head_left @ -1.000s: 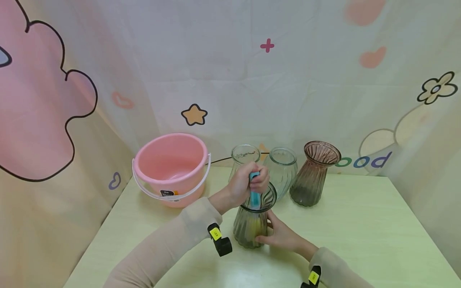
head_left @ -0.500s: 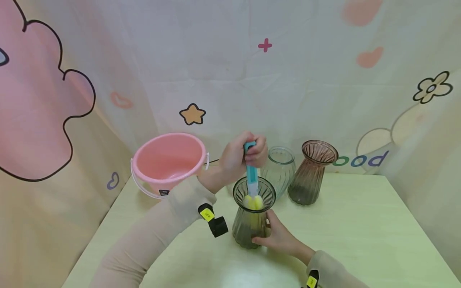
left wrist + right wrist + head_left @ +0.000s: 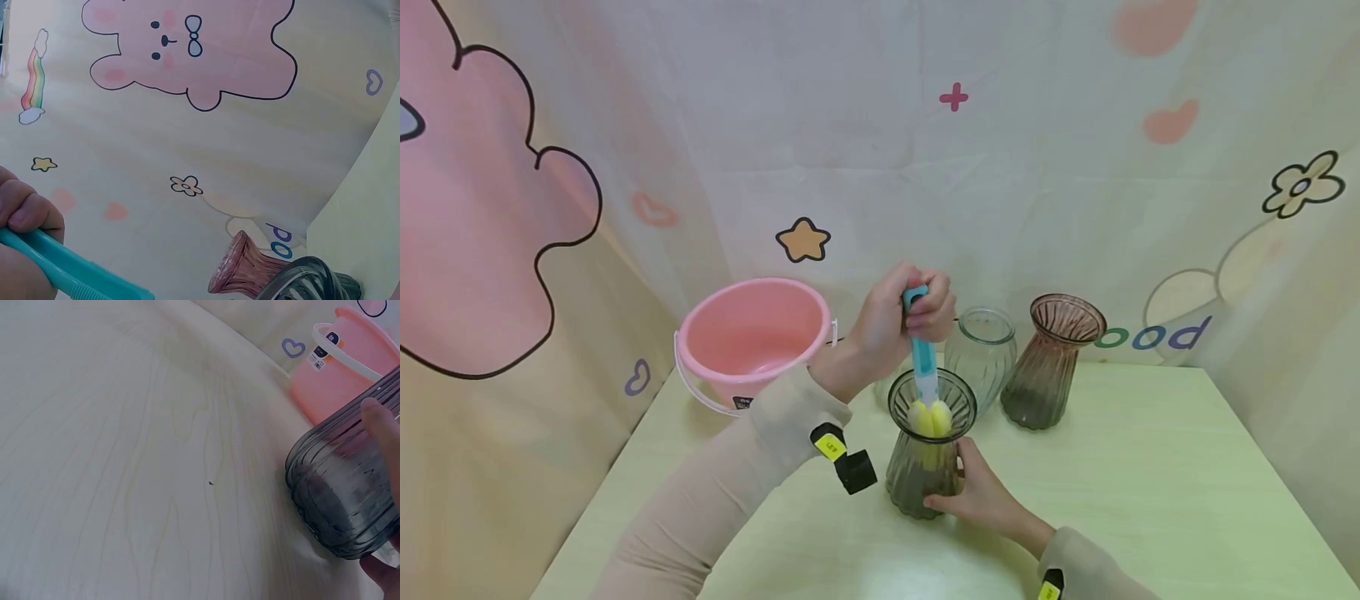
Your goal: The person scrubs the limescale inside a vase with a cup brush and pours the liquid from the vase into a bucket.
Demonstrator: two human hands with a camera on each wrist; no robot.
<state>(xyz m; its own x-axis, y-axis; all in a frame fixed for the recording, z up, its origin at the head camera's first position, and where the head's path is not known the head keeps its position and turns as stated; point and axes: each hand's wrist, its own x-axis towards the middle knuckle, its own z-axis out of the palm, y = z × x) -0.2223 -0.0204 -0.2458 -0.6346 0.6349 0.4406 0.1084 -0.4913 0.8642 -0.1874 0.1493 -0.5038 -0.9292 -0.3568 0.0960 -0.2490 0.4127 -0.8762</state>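
My left hand grips the teal handle of a sponge bottle brush, its fist above the vase mouth. The brush stands nearly upright, and its yellow sponge head sits inside the flared rim of a ribbed grey glass vase. Low on the vase's right side, my right hand holds it with the thumb in front. In the left wrist view only the teal brush handle and some curled fingers show. The right wrist view shows the vase's base on the table, with fingertips against the glass.
A pink bucket with a white handle stands at the back left. Behind the grey vase are a clear glass vase and a brownish-pink flared vase. Another clear vase is mostly hidden by my left hand. A printed curtain hangs behind the table.
My left hand has risen with the brush, bringing the yellow sponge from deep in the vase up to its mouth. My right hand and the vase have stayed nearly in place.
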